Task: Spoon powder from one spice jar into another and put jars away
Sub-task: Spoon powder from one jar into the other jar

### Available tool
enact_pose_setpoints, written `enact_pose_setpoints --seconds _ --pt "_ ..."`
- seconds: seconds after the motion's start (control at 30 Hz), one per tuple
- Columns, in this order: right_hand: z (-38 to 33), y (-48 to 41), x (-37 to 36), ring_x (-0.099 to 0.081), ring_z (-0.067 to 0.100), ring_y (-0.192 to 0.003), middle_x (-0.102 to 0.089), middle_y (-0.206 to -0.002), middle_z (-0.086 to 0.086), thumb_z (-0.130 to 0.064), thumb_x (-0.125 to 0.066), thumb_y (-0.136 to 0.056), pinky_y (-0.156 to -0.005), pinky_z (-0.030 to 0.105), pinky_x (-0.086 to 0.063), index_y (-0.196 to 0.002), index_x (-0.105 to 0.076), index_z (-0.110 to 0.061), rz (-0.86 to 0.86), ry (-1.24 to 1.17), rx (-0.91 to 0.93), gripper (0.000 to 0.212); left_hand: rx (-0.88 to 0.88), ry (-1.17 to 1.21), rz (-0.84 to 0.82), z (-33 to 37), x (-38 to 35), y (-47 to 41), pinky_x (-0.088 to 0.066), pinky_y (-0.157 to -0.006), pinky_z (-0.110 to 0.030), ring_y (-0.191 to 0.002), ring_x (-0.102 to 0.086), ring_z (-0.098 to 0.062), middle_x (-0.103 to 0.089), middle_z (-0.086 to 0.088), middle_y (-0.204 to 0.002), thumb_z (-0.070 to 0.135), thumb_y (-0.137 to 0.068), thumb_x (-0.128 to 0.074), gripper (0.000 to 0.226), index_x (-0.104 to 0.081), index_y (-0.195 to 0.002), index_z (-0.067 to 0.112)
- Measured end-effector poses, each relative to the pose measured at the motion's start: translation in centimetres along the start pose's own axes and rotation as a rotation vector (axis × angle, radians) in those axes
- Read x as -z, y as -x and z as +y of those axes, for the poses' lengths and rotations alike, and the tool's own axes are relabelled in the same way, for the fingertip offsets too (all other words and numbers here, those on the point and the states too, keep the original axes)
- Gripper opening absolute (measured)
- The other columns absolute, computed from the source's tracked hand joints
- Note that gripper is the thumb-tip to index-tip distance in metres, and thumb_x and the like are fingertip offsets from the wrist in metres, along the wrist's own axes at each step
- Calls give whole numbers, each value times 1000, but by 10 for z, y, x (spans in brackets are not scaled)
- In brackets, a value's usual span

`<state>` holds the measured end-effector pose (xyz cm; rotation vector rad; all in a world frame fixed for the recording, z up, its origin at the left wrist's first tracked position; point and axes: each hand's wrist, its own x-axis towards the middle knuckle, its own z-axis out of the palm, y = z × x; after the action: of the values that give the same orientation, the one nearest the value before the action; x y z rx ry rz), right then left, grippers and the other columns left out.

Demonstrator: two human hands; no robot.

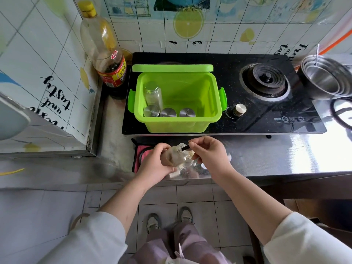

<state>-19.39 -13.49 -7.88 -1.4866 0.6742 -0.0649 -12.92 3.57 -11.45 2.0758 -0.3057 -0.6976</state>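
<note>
My left hand [155,164] grips an open clear spice jar [176,154], tilted with its mouth toward the upper right; some brownish powder shows inside. My right hand [208,155] pinches a small dark spoon [185,148] whose tip sits at the jar's mouth. Below the two hands a second open jar [189,158] with pale powder stands on the counter, mostly hidden. A green plastic box [215,103] on the stove holds several capped spice jars [153,94], one upright at the left and three along the front wall.
The box's green lid [172,67] leans behind it on the black gas stove [266,80]. A large oil bottle [106,54] stands at the left corner, stacked steel bowls [325,77] at the right. A pink and black cloth [141,151] lies under my left hand.
</note>
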Motion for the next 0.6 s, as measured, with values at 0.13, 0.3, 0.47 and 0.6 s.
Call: enact_pose_setpoints --seconds 0.13,0.3,0.47,0.6 --pt "-1 0 -1 -48 7 -42 -69 -82 19 -10 -64 -90 -42 22 -35 -82 -65 -10 6 -67 -69 8 -31 -85 -1 3 2 2 -47 -69 -14 -92 -55 -5 -54 16 -100 17 -66 -87 59 -47 -108 27" --pt "-1 -1 3 -43 5 -39 -65 -77 13 -12 -64 -91 -40 19 -33 -83 -65 -10 29 -97 -126 8 -32 -107 -6 4 3 3 -41 -76 -18 -100 -52 -9 -52 14 -109 23 -62 -89 68 -51 -117 29" --pt "-3 -2 5 -42 8 -44 -71 -81 11 -16 -65 -91 -40 19 -33 -85 -66 -11 49 -135 -170 8 -53 -178 -11 5 3 4 -32 -86 -20 -108 -45 -8 -46 11 -118 25 -62 -88 73 -53 -126 25" --pt "-4 -1 8 -40 9 -47 -69 -82 11 -18 -65 -90 -38 18 -30 -85 -66 -11 57 -222 -222 8 -44 -204 -22 2 3 3 -31 -88 -21 -108 -43 -8 -44 10 -119 28 -61 -89 76 -52 -128 24"
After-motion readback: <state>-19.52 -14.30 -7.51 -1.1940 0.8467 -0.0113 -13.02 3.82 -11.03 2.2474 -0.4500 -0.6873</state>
